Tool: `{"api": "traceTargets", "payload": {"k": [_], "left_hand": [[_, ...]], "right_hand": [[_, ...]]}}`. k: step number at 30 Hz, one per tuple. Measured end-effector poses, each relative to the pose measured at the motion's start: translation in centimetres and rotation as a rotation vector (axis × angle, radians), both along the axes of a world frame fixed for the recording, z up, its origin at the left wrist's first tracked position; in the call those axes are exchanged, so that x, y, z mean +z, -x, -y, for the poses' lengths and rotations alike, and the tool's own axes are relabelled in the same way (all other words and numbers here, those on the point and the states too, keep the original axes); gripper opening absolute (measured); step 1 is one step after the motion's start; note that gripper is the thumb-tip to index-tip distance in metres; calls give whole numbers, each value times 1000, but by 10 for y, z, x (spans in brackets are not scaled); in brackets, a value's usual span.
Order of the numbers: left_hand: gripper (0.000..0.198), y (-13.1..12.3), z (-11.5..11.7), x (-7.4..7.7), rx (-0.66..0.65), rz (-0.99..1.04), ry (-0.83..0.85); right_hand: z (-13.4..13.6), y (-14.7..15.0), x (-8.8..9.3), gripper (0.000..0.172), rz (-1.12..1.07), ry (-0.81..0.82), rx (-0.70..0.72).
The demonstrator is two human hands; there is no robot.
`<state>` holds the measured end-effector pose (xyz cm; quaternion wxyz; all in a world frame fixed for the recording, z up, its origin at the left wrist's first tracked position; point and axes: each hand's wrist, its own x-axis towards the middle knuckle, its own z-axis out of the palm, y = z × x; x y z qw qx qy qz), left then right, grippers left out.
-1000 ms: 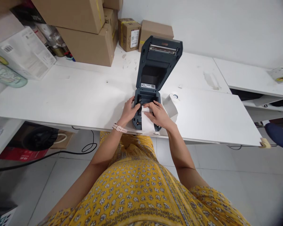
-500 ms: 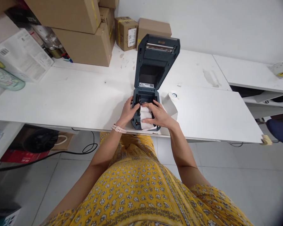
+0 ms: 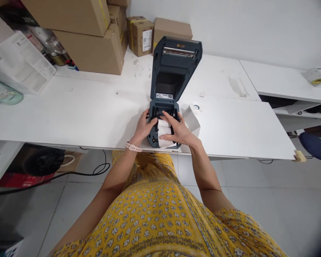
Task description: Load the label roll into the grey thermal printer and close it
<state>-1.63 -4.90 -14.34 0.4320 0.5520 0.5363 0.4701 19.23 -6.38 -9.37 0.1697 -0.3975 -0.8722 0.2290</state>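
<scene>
White paper in the near part of the open printer looks light, soft and easily creased, best taken by its side edges, while my right hand lies spread over it and my left hand clasps the printer's left wall.

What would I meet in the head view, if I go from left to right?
Mint-green container, stacked cardboard boxes, left hand, right hand, dark blue oval pad.
</scene>
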Motion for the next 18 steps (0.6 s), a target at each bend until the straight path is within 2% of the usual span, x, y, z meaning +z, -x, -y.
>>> {"api": "traceTargets", "payload": {"k": [18], "left_hand": [[64,0,3,8,18,14,33]], "right_hand": [[1,-2,0,85,-10,-22,-3]]}}
